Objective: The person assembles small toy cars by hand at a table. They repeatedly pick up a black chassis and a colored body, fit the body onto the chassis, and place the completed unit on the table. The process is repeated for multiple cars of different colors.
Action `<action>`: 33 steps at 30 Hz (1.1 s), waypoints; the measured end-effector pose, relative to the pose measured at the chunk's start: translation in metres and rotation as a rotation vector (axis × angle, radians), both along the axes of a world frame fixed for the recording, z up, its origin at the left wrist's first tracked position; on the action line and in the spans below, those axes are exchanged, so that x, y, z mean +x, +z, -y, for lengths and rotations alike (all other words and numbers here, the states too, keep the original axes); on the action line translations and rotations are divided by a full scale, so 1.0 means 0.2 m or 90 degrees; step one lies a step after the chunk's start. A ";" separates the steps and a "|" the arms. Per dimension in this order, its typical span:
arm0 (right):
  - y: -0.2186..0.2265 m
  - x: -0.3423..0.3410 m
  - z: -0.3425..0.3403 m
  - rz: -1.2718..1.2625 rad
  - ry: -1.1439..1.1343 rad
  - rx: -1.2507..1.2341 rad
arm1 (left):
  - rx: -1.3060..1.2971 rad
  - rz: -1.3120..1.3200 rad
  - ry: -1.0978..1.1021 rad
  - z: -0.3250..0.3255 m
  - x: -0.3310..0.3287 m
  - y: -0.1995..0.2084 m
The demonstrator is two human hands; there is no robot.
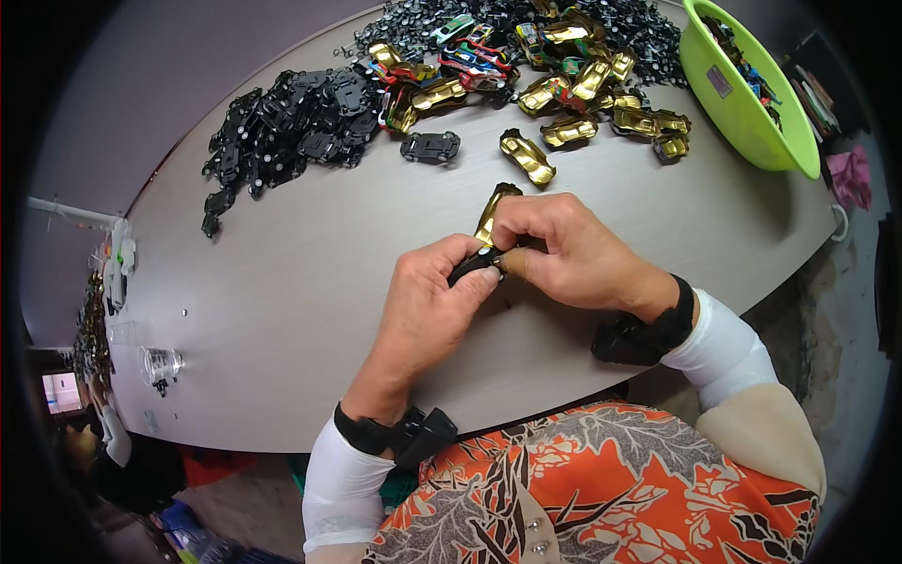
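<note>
My left hand (423, 305) pinches a black toy car chassis (467, 267) between thumb and fingers, low over the near middle of the table. Curled against the chassis's right end is my right hand (578, 254); its thumb and forefinger are closed at a small part that I cannot make out. Just beyond the fingertips lies a gold toy car body (496, 209), its near end partly hidden by the hands. Farther off are another gold car body (528, 157) and a single black chassis (430, 147) lying apart from the piles.
Black chassis (291, 122) are heaped at the far left. Gold and coloured car bodies (573, 80) and small black wheel parts (648, 47) fill the back. A green basin (752, 122) stands at right. Near the left edge is a clear cup (160, 365); a person (113, 442) sits beyond.
</note>
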State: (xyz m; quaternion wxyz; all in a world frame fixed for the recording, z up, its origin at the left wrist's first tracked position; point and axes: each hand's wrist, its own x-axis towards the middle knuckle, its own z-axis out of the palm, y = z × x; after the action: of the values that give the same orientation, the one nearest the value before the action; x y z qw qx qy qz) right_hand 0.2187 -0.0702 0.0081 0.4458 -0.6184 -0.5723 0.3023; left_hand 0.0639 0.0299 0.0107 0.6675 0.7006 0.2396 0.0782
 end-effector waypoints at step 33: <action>0.06 0.10 0.03 -0.368 0.103 -0.098 | -0.249 0.074 -0.035 -0.03 0.00 0.01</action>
State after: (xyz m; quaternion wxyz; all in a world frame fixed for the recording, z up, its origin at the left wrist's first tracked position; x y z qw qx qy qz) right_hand 0.2385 -0.0755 0.0200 0.5163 -0.4911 -0.4445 0.5428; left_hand 0.0632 0.0364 0.0122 0.8055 0.5582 0.1919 0.0526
